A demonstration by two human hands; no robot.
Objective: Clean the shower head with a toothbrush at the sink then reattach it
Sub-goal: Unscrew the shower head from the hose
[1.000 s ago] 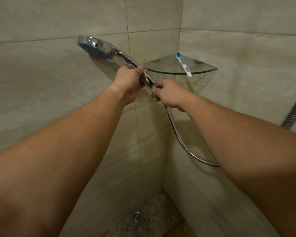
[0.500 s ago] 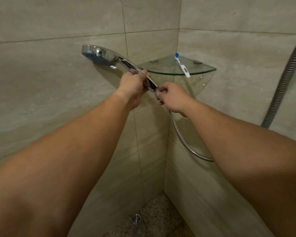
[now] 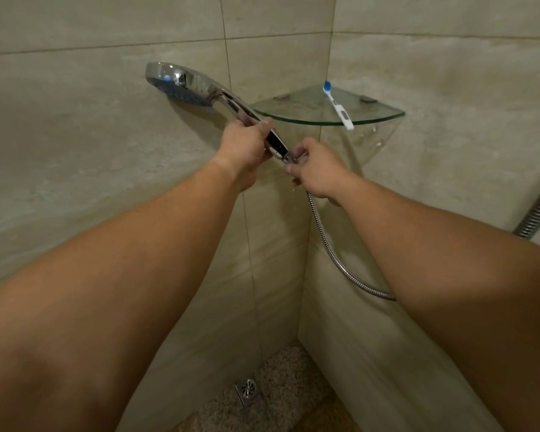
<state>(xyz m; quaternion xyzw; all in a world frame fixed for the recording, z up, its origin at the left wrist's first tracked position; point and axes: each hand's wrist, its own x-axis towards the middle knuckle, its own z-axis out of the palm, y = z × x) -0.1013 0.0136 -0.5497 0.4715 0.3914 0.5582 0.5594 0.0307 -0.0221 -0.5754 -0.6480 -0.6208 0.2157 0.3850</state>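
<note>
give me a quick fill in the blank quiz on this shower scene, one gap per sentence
1. The left hand grips the handle of the ____.
2. The toothbrush lies on a corner shelf made of ____.
3. The right hand pinches the end of the metal ____.
4. The toothbrush's bristle head is ____ in colour.

Missing words: shower head; glass; hose; blue
</note>
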